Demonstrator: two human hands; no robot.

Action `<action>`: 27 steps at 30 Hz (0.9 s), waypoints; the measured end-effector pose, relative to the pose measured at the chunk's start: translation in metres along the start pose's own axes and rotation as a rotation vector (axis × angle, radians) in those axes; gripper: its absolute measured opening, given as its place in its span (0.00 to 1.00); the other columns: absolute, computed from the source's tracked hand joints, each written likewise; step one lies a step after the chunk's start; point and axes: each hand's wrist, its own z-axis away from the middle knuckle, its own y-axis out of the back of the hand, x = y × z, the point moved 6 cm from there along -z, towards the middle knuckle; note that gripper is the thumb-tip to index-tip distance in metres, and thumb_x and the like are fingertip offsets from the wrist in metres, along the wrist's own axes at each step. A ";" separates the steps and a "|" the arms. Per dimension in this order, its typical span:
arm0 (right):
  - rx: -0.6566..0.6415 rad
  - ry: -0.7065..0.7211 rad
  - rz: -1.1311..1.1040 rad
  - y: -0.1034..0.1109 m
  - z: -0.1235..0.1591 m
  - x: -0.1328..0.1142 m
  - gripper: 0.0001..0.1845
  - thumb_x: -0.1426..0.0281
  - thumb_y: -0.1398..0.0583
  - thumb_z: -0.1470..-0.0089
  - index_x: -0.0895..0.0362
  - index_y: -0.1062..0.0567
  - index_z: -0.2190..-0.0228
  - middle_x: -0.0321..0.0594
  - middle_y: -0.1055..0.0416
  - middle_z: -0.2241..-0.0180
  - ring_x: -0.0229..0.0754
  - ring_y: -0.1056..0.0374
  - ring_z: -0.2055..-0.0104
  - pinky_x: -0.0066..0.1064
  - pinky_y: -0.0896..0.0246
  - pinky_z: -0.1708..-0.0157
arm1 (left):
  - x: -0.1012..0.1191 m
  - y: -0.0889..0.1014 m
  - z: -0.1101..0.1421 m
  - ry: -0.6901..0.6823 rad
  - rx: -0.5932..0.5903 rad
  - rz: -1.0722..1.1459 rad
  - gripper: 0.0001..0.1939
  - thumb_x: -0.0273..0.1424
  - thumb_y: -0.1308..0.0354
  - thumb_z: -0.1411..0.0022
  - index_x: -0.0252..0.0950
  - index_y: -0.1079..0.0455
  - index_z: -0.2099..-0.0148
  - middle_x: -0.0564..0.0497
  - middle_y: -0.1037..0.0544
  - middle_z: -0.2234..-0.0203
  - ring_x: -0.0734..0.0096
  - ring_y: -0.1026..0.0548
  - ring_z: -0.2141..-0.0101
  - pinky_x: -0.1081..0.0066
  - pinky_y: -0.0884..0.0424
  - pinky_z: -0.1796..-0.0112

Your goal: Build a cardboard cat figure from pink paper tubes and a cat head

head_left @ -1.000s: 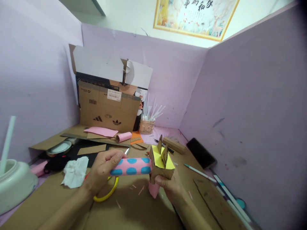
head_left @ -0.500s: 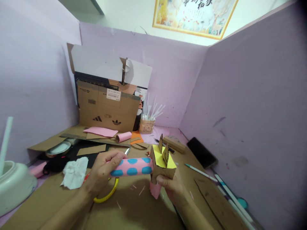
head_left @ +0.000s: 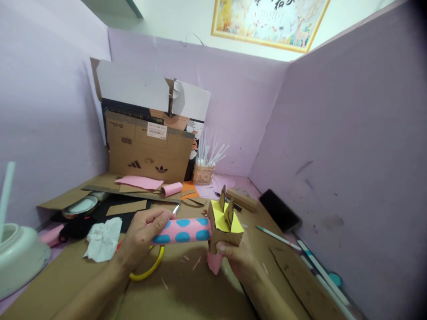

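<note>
My left hand [head_left: 145, 233] is closed around the near-left end of a pink paper tube [head_left: 183, 230] painted with blue spots. The tube's other end meets the side of a small cardboard box [head_left: 225, 238], which has a yellow top and two upright pointed cardboard pieces. My right hand [head_left: 238, 255] grips that box from below and the right, thumb on its front face. A pink paper piece [head_left: 214, 263] hangs under the box. How the tube joins the box is hidden from view.
Scissors with yellow handles [head_left: 148, 269] lie under my left hand. Beside them is a crumpled tissue [head_left: 104, 239]. A white pot [head_left: 23, 262] stands left, a phone [head_left: 279, 210] right. Behind are a pink roll [head_left: 172, 190], a large carton [head_left: 150, 149] and a basket of white sticks [head_left: 203, 174].
Both hands keep their hold on the tube and box, which stay together. Only a slight shift of the view shows.
</note>
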 end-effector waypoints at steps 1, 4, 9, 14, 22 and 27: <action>0.014 -0.010 -0.017 0.001 0.000 0.001 0.26 0.63 0.29 0.70 0.52 0.27 0.64 0.37 0.28 0.74 0.46 0.33 0.70 0.34 0.38 0.72 | 0.000 0.000 0.000 -0.001 0.006 -0.010 0.23 0.49 0.50 0.46 0.34 0.28 0.72 0.53 0.33 0.81 0.73 0.39 0.80 0.75 0.46 0.82; 0.050 -0.025 -0.048 0.003 0.000 0.004 0.34 0.64 0.28 0.74 0.52 0.30 0.59 0.37 0.27 0.70 0.46 0.33 0.68 0.33 0.39 0.70 | -0.001 0.001 -0.001 0.000 0.008 -0.027 0.23 0.49 0.50 0.46 0.34 0.28 0.72 0.53 0.33 0.81 0.72 0.38 0.79 0.75 0.45 0.81; 0.046 0.022 -0.029 0.000 -0.002 -0.002 0.34 0.64 0.29 0.73 0.51 0.30 0.60 0.36 0.28 0.70 0.45 0.34 0.69 0.34 0.40 0.71 | -0.003 0.000 -0.001 -0.003 0.013 0.006 0.22 0.49 0.49 0.46 0.34 0.28 0.72 0.53 0.32 0.81 0.72 0.38 0.79 0.74 0.44 0.80; 0.045 0.063 0.031 -0.002 -0.002 -0.008 0.33 0.63 0.29 0.72 0.51 0.30 0.59 0.37 0.29 0.71 0.46 0.34 0.70 0.34 0.41 0.73 | -0.002 0.001 -0.001 -0.010 0.026 -0.005 0.22 0.49 0.49 0.46 0.34 0.28 0.73 0.53 0.32 0.81 0.72 0.38 0.78 0.74 0.44 0.79; 0.057 0.031 -0.001 -0.001 -0.002 -0.005 0.34 0.63 0.29 0.74 0.51 0.31 0.60 0.36 0.29 0.70 0.44 0.35 0.70 0.33 0.42 0.72 | -0.004 0.000 0.000 -0.006 0.029 -0.009 0.22 0.49 0.49 0.46 0.34 0.28 0.73 0.54 0.33 0.82 0.73 0.39 0.79 0.74 0.47 0.81; 0.052 0.007 -0.008 -0.001 -0.003 -0.003 0.36 0.63 0.29 0.74 0.51 0.32 0.58 0.36 0.29 0.69 0.46 0.35 0.68 0.35 0.41 0.69 | -0.007 -0.001 -0.003 -0.008 0.009 0.020 0.22 0.49 0.49 0.45 0.34 0.28 0.72 0.53 0.32 0.80 0.72 0.38 0.78 0.75 0.44 0.81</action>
